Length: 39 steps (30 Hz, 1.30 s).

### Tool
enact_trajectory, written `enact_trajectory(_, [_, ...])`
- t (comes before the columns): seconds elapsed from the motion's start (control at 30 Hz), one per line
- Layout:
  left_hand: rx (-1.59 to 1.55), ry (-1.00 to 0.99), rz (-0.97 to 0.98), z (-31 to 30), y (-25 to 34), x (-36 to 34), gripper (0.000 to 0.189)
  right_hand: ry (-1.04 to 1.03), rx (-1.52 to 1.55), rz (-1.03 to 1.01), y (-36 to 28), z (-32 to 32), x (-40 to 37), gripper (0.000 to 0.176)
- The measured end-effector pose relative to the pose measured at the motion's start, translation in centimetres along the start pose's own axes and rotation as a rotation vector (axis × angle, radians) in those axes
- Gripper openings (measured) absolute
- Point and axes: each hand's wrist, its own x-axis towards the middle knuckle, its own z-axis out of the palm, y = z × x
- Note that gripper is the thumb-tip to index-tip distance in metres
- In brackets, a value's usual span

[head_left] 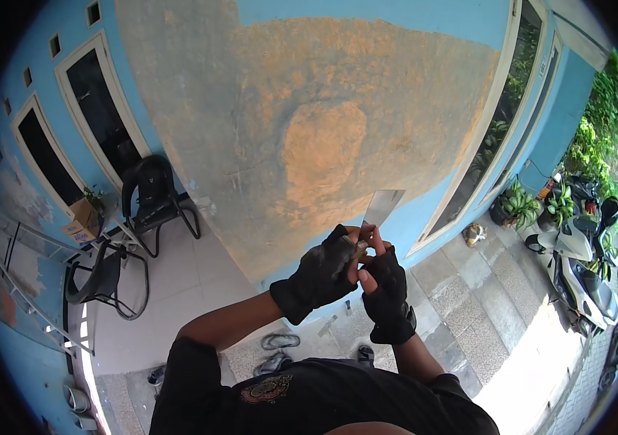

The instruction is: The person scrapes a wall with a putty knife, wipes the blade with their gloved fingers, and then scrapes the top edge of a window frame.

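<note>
Both hands wear black fingerless gloves and meet in front of my chest. My left hand point(327, 268) is closed around the handle of a putty knife point(383, 209), whose flat metal blade points up toward the wall. Against the base of that blade, my right hand point(383, 279) has its fingers pressed, with the thumb beside the handle. The fingers hide most of the handle. Beyond the blade stands a blue wall with a large bare, grey and orange patch point(323, 145).
Black chairs point(153, 196) and a cardboard box point(83, 221) are at the left. Potted plants point(519, 205) and a parked scooter point(581, 279) stand at the right. Sandals point(280, 341) lie on the floor below me, near a small tool point(348, 308).
</note>
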Motion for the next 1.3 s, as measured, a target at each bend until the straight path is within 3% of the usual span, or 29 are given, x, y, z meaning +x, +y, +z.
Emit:
enact_trajectory(0.07, [0.093,-0.037,0.005,-2.5,0.5,-1.0,0.047,0.000,0.114,0.064,-2.2,2.1,0.1,0.067])
enact_trajectory(0.17, [0.286,0.017,0.216,-6.1,2.0,-0.8,0.054,0.056,0.111,0.024,-4.5,4.2,0.6,0.069])
enact_trajectory(0.27, [0.278,-0.039,0.209,-8.1,3.9,-0.5,0.056,0.105,0.160,0.126,-7.0,5.5,0.1,0.075])
enact_trajectory(0.4, [0.243,-0.087,0.269,-8.6,5.5,-0.4,0.059,0.232,0.213,0.115,-8.1,6.0,-0.7,0.061])
enact_trajectory(0.47, [0.222,-0.143,0.322,-8.4,5.9,-0.4,0.061,0.368,0.015,0.070,-8.5,5.6,-0.9,0.046])
enact_trajectory(0.5, [0.162,-0.181,0.353,-7.9,5.6,-0.5,0.061,0.436,-0.008,0.062,-9.2,5.4,-0.9,0.028])
enact_trajectory(0.6, [0.099,-0.248,0.403,-6.6,6.2,0.0,0.059,0.528,0.079,0.235,-9.5,4.4,-2.4,0.020])
enact_trajectory(0.63, [0.105,-0.270,0.441,-6.1,6.1,0.4,0.055,0.562,0.131,0.170,-9.3,3.9,-2.9,0.016])
enact_trajectory(0.73, [0.073,-0.286,0.490,-4.3,6.8,1.2,0.047,0.578,0.062,0.323,-10.1,1.0,-5.1,0.014])
enact_trajectory(0.77, [0.048,-0.274,0.491,-3.7,7.1,1.5,0.043,0.631,0.162,0.313,-9.7,0.2,-5.7,0.014])
enact_trajectory(0.9, [0.025,-0.327,0.478,-0.5,7.8,2.3,0.038,0.707,0.090,0.368,-9.7,-4.1,-7.5,0.016])
enact_trajectory(1.1, [0.096,-0.288,0.515,2.3,9.0,5.8,0.037,0.592,0.086,0.329,-8.6,-11.4,-7.6,0.018])
enact_trajectory(1.27, [0.344,-0.208,0.687,1.1,11.3,10.6,0.031,0.381,-0.086,0.226,-7.7,-18.0,-3.8,0.018])
enact_trajectory(1.3, [0.315,-0.204,0.613,1.2,11.6,11.6,0.027,0.360,-0.125,0.191,-7.6,-19.2,-2.6,0.020])
